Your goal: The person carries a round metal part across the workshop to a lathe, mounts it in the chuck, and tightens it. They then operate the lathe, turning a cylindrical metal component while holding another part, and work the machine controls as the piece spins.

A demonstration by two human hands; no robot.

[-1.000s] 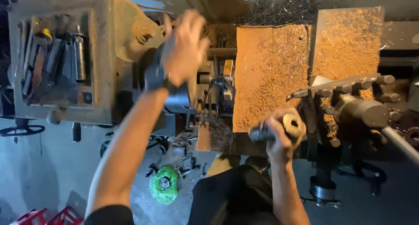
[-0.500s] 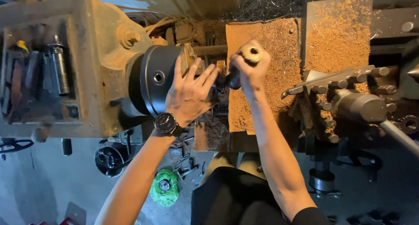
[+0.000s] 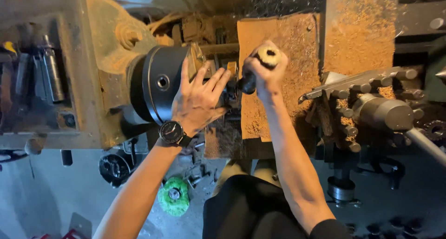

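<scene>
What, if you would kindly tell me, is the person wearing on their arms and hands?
Both hands are bare, without gloves. The left hand has a wristwatch at its wrist, with a round dark dial on a dark strap. The right hand wears nothing. Both forearms are uncovered; a dark sleeve edge shows at the right upper arm.

Left hand (image 3: 197, 100) lies flat with fingers spread, right hand (image 3: 261, 74) raised in a closed-fist grip.

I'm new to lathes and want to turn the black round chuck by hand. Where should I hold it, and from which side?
Probably on its broad outer rim, from the front, palm flat and fingers spread. The chuck is a wide smooth drum, and the left hand lies on it that way. The right hand grips a dark-handled tool beside the jaws, so keep clear there.
</scene>
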